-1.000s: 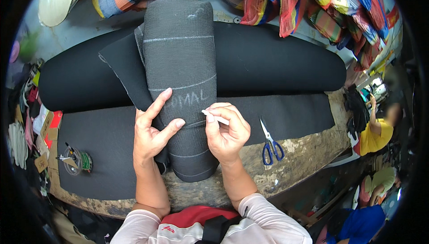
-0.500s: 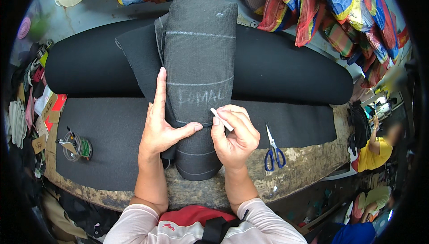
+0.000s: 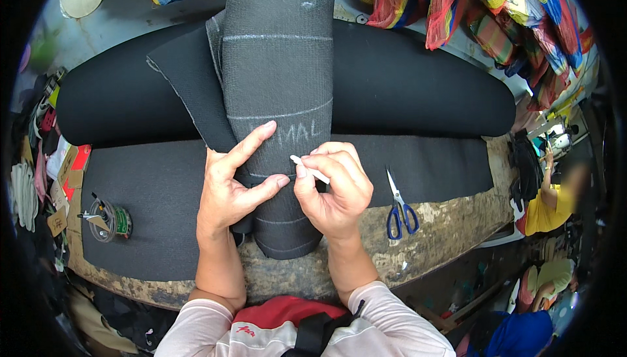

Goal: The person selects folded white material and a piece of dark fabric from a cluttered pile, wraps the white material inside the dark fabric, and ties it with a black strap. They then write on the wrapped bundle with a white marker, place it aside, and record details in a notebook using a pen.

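A long strip of dark grey fabric [image 3: 277,76] lies lengthwise across the table, marked with white chalk lines and some chalk writing. My left hand [image 3: 228,190] rests flat on the strip, its forefinger stretched out and thumb spread. My right hand [image 3: 333,190] pinches a thin white piece of chalk [image 3: 312,169] whose tip touches the fabric beside my left thumb. A second narrower dark piece [image 3: 186,89] lies under the strip on its left.
A big roll of black fabric [image 3: 418,89] lies crosswise, with a flat black sheet [image 3: 144,207] in front of it. Blue-handled scissors [image 3: 398,210] lie at the right, a tape measure [image 3: 108,220] at the left. Colourful cloth [image 3: 496,4] hangs behind. A person in yellow [image 3: 555,194] sits at far right.
My left forefinger has bent and swung rightward over the chalk writing. The chalk has shifted slightly downward toward my left thumb.
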### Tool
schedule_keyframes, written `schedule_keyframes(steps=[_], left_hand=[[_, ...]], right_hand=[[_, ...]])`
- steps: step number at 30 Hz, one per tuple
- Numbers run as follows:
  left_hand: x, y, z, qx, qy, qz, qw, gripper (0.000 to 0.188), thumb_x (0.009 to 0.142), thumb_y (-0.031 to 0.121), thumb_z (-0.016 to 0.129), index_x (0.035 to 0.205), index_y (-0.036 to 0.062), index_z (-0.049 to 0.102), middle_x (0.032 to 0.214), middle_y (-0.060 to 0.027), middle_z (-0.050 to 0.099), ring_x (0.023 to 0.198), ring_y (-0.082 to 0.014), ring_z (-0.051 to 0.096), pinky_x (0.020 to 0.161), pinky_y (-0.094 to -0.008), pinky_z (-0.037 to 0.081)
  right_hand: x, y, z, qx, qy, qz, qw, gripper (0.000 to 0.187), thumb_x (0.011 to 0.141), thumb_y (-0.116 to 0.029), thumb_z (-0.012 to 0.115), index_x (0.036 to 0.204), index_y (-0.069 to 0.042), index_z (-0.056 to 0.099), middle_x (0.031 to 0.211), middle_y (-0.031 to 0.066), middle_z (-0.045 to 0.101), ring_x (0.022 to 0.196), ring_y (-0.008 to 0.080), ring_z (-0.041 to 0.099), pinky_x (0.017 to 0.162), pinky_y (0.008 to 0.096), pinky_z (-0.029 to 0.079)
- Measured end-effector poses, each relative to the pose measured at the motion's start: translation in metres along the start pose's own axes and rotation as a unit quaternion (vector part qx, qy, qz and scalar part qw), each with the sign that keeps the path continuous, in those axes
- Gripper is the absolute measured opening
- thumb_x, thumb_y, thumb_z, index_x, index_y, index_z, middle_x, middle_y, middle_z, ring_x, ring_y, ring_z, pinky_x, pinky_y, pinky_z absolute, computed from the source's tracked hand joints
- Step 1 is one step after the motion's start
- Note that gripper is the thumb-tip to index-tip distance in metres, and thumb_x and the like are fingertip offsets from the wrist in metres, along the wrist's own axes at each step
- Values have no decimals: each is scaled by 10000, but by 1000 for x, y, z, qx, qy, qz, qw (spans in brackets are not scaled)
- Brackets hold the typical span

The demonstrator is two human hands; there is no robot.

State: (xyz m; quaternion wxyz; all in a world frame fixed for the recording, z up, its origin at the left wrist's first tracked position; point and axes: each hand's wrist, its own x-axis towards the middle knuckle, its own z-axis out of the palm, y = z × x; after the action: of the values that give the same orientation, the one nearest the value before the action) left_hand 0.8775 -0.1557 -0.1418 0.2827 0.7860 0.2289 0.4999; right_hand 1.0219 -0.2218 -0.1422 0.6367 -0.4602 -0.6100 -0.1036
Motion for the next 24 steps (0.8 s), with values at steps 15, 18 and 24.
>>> schedule_keyframes(steps=[15,18,24], left_hand=[[3,-4,3,-12,23,37,999,658,547,66,812,1170,-9,611,956,-122,701,866,-168,674,836,-274,479],[3,-4,4,-35,15,26,999,664,549,51,812,1177,-11,605,974,-134,697,880,-169,673,815,-270,494],[0,-6,2,-46,17,-3,999,685,546,45,817,1190,-19,592,1019,-141,689,902,-163,667,840,-271,492]], right_hand=[[2,3,0,-22,-41,-18,999,118,680,56,682,775,-4,643,698,68,601,675,197,567,550,278,454],[-1,1,1,-40,7,20,999,123,676,57,686,776,-1,642,705,67,604,674,200,565,562,280,459],[-3,1,2,-8,-18,-14,1000,140,665,72,661,783,4,624,645,57,551,627,198,542,535,280,438]])
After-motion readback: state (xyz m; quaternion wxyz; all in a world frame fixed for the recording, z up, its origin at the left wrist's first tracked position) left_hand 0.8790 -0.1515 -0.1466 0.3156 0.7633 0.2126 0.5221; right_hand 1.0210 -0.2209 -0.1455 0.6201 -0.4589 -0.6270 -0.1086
